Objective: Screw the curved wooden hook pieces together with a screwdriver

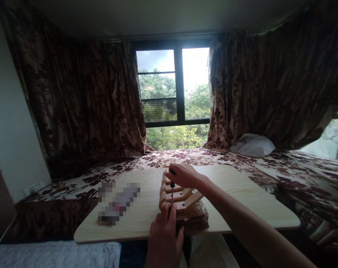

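Note:
My right hand [182, 175] is closed around the dark handle of a screwdriver [172, 190], which stands upright with its shaft pointing down. Below it lies a pale wooden rack [182, 204] with several slanted slats and dark holes or screw heads along them. My left hand [166, 232] grips the near end of this rack, its fingertips beside the lower end of the shaft. The screwdriver's tip and any screw under it are hidden by those fingers. Beneath the rack is a brown, shiny, plastic-wrapped stack [195, 219] at the table's front edge.
A light wood-grain table [241, 201] with rounded corners carries the work. On its left lies a blurred-out oblong item [120, 204]. Behind it, a flowered cloth [163, 158] covers the sill, with a white plastic bag [252, 145] at the right. Patterned curtains [102, 96] flank the window.

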`<state>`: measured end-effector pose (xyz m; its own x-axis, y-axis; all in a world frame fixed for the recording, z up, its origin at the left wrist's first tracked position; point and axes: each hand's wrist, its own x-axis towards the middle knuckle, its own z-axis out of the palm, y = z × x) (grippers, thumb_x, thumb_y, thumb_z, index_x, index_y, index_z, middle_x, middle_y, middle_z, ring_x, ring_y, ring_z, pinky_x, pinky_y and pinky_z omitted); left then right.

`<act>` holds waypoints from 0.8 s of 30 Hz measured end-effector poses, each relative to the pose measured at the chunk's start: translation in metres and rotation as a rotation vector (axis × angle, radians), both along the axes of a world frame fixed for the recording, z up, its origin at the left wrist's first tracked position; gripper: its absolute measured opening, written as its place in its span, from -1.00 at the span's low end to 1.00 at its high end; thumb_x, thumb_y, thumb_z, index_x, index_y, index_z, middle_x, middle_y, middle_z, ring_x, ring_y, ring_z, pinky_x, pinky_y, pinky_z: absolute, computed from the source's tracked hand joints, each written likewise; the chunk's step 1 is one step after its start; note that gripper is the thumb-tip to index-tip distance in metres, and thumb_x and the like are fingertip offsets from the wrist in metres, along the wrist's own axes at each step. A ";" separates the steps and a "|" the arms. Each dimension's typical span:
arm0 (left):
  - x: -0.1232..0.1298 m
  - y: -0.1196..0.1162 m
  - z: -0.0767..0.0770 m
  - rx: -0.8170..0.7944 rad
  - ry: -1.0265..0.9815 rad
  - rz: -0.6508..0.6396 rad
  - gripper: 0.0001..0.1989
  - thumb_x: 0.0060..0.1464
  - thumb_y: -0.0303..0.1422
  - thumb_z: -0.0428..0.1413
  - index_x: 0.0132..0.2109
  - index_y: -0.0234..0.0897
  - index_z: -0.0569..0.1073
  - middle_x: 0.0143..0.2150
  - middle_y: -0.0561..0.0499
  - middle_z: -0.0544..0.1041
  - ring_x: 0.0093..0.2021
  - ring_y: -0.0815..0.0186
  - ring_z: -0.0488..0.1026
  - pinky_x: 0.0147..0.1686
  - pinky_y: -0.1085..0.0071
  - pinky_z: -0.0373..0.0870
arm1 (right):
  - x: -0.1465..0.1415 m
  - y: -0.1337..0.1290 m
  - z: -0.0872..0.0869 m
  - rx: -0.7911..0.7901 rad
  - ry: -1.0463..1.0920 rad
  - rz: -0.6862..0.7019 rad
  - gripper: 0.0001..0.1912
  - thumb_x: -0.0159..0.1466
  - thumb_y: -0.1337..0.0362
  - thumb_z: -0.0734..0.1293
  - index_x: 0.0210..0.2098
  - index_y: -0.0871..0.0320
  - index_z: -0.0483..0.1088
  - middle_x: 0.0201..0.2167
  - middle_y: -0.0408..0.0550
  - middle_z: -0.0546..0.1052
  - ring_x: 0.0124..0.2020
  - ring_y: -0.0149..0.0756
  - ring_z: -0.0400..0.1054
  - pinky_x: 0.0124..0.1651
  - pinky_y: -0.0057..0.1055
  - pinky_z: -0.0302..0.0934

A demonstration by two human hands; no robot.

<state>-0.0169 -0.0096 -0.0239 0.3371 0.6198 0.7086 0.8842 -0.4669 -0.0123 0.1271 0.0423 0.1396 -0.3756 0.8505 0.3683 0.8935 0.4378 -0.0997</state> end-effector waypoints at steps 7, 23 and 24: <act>0.001 -0.002 0.003 -0.033 -0.007 -0.008 -0.49 0.10 -0.44 -0.01 0.22 -0.31 0.23 0.22 -0.19 0.31 0.09 0.12 0.38 -0.02 0.24 0.39 | -0.003 -0.006 -0.002 0.009 0.013 0.048 -0.71 0.33 0.15 0.24 -0.05 0.20 0.35 -0.15 -0.02 0.46 -0.23 -0.30 0.39 -0.19 -0.23 0.33; 0.000 -0.004 0.003 -0.051 -0.021 -0.017 -0.50 0.11 -0.44 -0.02 0.22 -0.31 0.24 0.20 -0.18 0.33 0.08 0.11 0.39 -0.02 0.22 0.39 | 0.003 -0.008 0.004 -0.035 0.016 0.132 -0.71 0.33 0.16 0.24 -0.06 0.20 0.36 -0.17 -0.03 0.46 -0.25 -0.31 0.39 -0.21 -0.25 0.33; 0.000 -0.004 0.003 -0.056 -0.026 -0.014 -0.50 0.11 -0.45 -0.02 0.22 -0.31 0.24 0.20 -0.18 0.33 0.08 0.11 0.39 -0.02 0.22 0.39 | 0.002 -0.008 0.003 -0.032 0.019 0.117 -0.71 0.33 0.15 0.24 -0.05 0.20 0.35 -0.16 -0.02 0.46 -0.24 -0.30 0.39 -0.20 -0.24 0.33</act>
<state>-0.0166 -0.0141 -0.0209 0.3283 0.6541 0.6814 0.8772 -0.4788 0.0369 0.1295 0.0347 0.1428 -0.4663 0.8127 0.3494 0.8341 0.5355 -0.1323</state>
